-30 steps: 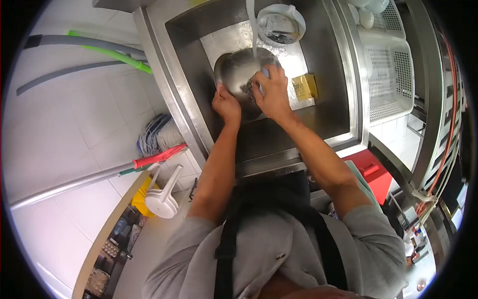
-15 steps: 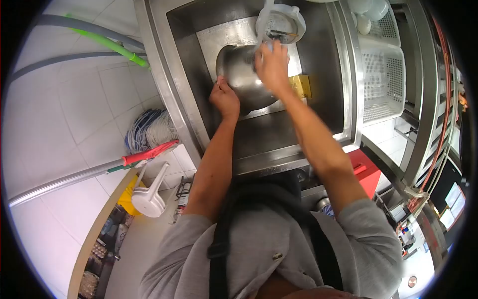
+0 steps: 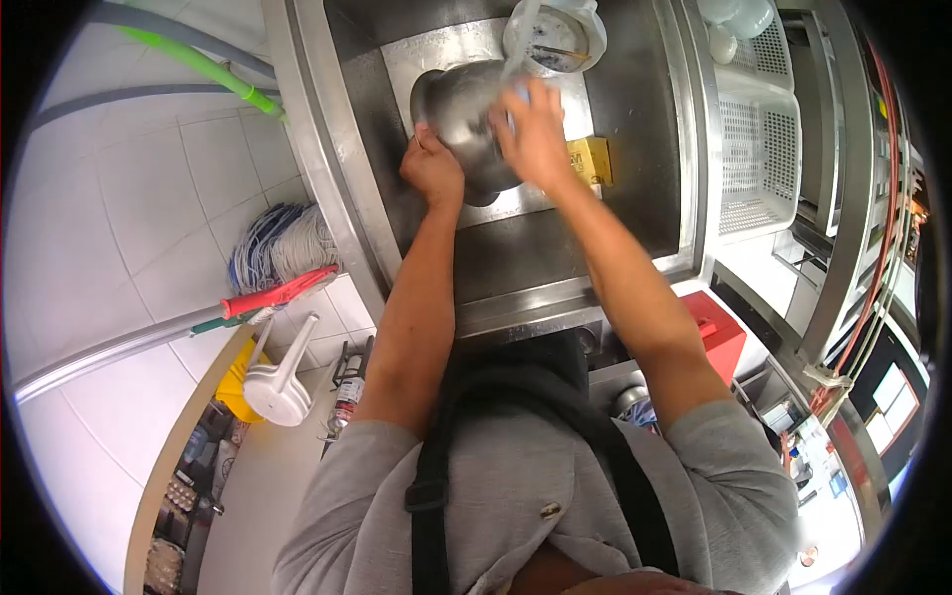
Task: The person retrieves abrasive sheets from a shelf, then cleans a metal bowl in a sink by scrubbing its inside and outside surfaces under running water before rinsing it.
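Observation:
A round stainless steel pot (image 3: pixel 456 109) lies tilted in a steel sink (image 3: pixel 535 238), its outer side up. My left hand (image 3: pixel 434 171) grips the pot's edge on the near left, thumb on the outside and fingers hidden behind. On the pot's right side, my right hand (image 3: pixel 535 134) presses with bent fingers, blurred by motion. Something small and bluish shows at its fingers, too smeared to name. A white tub (image 3: pixel 595 40) with cloudy, foamy liquid and a thin brown stick stands just beyond that hand. A yellow packet (image 3: pixel 592 161) lies to its right.
A pale hose or spout (image 3: pixel 526 35) hangs over the tub. White perforated baskets (image 3: pixel 759 164) sit right of the sink. A mop head (image 3: pixel 288 243) and red-ended pole (image 3: pixel 278 293) are at left. Below stand a white stool (image 3: pixel 283 392) and a red box (image 3: pixel 712 332).
The pot and both hands appear shifted slightly up and left, along with some camera movement. The right hand has moved over the pot's side; the left keeps its grip.

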A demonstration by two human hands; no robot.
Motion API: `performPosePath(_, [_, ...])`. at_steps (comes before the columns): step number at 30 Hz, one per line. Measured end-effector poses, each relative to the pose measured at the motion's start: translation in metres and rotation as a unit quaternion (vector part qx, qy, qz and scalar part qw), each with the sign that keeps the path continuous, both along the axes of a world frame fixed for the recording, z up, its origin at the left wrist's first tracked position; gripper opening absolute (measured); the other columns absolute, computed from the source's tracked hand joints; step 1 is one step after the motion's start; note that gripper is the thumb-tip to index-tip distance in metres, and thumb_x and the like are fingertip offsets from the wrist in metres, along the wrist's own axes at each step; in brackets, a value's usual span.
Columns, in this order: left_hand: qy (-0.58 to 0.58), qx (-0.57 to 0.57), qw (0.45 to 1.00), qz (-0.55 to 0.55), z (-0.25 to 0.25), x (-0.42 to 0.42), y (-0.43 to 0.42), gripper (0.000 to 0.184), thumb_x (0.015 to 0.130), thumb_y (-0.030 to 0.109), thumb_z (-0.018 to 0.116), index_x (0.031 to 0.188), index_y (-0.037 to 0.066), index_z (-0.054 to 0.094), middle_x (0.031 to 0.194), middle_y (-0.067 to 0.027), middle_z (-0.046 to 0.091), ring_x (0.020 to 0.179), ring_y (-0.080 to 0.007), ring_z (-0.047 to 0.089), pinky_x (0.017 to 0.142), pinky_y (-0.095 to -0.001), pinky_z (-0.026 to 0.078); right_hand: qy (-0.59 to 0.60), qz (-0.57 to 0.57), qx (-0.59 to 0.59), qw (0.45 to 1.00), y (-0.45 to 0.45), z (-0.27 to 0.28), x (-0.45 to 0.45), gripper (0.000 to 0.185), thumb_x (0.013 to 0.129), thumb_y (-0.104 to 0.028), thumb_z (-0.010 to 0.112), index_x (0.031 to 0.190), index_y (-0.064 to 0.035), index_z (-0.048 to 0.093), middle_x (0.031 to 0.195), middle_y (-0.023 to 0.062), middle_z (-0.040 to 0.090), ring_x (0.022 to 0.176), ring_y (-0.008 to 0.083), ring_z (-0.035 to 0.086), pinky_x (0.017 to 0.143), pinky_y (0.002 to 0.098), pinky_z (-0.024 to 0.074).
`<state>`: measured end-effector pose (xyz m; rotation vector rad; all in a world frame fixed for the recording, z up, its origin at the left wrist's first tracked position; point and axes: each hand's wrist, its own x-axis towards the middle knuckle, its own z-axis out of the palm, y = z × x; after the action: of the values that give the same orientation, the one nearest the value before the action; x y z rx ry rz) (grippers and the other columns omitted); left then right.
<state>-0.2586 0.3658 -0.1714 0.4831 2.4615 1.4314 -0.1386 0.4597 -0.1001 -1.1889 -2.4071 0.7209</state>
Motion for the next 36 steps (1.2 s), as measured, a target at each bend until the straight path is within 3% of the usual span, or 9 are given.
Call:
performPosePath(7, [0.051, -0.06, 0.995, -0.054, 0.016, 0.001, 0.001, 0.045, 0.105, 0.03, 0.051, 0.087, -0.006, 0.072, 0.076, -0.0259, 0.068, 0.068, -0.0416, 0.067, 0.065, -0.0472, 0.05, -0.041, -0.068, 0.011, 0.997, 0.064, -0.024, -0.01, 0.011, 0.09, -0.019, 0.067, 0.1, -0.0157, 0.069, 0.12, 0.0171, 0.054, 0.118, 0.0426, 0.048, 0.091, 0.0576, 0.0431])
performPosePath(8, [0.063, -0.061, 0.995, -0.043, 0.014, -0.001, 0.005, 0.044, 0.105, 0.029, 0.052, 0.086, -0.005, 0.072, 0.074, -0.0253, 0.068, 0.067, -0.042, 0.067, 0.063, -0.0474, 0.051, 0.023, -0.059, -0.02, 0.998, 0.042, -0.019, -0.004, 0.013, 0.09, -0.02, 0.067, 0.102, -0.0158, 0.07, 0.12, 0.0167, 0.054, 0.118, 0.0413, 0.047, 0.092, 0.058, 0.0421])
performPosePath(11, [0.06, -0.065, 0.996, -0.026, 0.009, 0.006, 0.004, 0.044, 0.105, 0.029, 0.052, 0.085, -0.005, 0.072, 0.071, -0.0247, 0.066, 0.064, -0.0404, 0.066, 0.061, -0.0468, 0.049, -0.043, 0.07, -0.016, 0.997, -0.017, 0.013, 0.018, 0.019, 0.091, -0.022, 0.067, 0.108, -0.0171, 0.071, 0.125, 0.0172, 0.054, 0.117, 0.0404, 0.047, 0.091, 0.0565, 0.0425])
performPosePath(14, [0.045, -0.052, 0.997, -0.044, 0.008, 0.008, 0.006, 0.045, 0.105, 0.028, 0.053, 0.083, -0.006, 0.071, 0.069, -0.0244, 0.065, 0.062, -0.0381, 0.066, 0.059, -0.0454, 0.048, -0.025, -0.021, 0.067, 0.997, 0.039, -0.021, -0.005, 0.018, 0.091, -0.023, 0.066, 0.107, -0.0154, 0.07, 0.127, 0.0175, 0.054, 0.117, 0.0407, 0.047, 0.091, 0.0559, 0.042])
performPosePath(18, [0.048, 0.03, 0.998, -0.024, -0.005, 0.01, -0.002, 0.046, 0.105, 0.029, 0.053, 0.08, -0.006, 0.069, 0.067, -0.0239, 0.063, 0.059, -0.0354, 0.064, 0.058, -0.0446, 0.046, -0.037, -0.063, 0.019, 0.997, 0.051, -0.023, -0.015, 0.015, 0.091, -0.022, 0.066, 0.103, -0.0131, 0.068, 0.127, 0.0175, 0.054, 0.115, 0.041, 0.047, 0.092, 0.0562, 0.0405])
performPosePath(22, [0.046, -0.053, 0.996, -0.045, 0.003, 0.007, -0.001, 0.042, 0.105, 0.027, 0.052, 0.084, -0.003, 0.071, 0.072, -0.0242, 0.067, 0.064, -0.0422, 0.066, 0.06, -0.047, 0.05, -0.038, 0.078, 0.035, 0.996, -0.016, 0.01, 0.019, 0.021, 0.092, -0.026, 0.067, 0.11, -0.0169, 0.071, 0.133, 0.0175, 0.051, 0.124, 0.0417, 0.044, 0.1, 0.0545, 0.0389])
performPosePath(30, [0.08, -0.018, 0.996, -0.025, 0.006, 0.009, -0.004, 0.042, 0.105, 0.027, 0.053, 0.083, -0.004, 0.07, 0.07, -0.0243, 0.066, 0.064, -0.0423, 0.065, 0.061, -0.0481, 0.05, -0.12, 0.017, 0.058, 0.991, 0.089, -0.044, -0.048, 0.025, 0.093, -0.032, 0.065, 0.111, -0.0143, 0.069, 0.129, 0.0181, 0.054, 0.122, 0.0421, 0.048, 0.098, 0.0575, 0.0405])
performPosePath(33, [0.054, -0.025, 0.997, -0.039, 0.004, 0.006, -0.004, 0.043, 0.106, 0.029, 0.052, 0.085, -0.004, 0.07, 0.07, -0.0239, 0.066, 0.063, -0.0414, 0.065, 0.061, -0.0475, 0.05, -0.028, 0.045, 0.075, 0.996, 0.019, -0.001, -0.01, 0.018, 0.088, -0.021, 0.071, 0.105, -0.0142, 0.068, 0.127, 0.0164, 0.054, 0.119, 0.04, 0.049, 0.097, 0.0538, 0.0428])
performPosePath(36, [0.125, -0.019, 0.992, 0.005, -0.015, 0.006, -0.003, 0.046, 0.106, 0.031, 0.05, 0.082, -0.004, 0.069, 0.068, -0.0232, 0.065, 0.06, -0.0419, 0.063, 0.061, -0.0475, 0.05, -0.004, 0.064, -0.013, 0.998, -0.03, 0.0, 0.059, 0.018, 0.085, -0.013, 0.075, 0.101, -0.0134, 0.069, 0.124, 0.017, 0.055, 0.115, 0.0394, 0.051, 0.098, 0.0496, 0.0435])
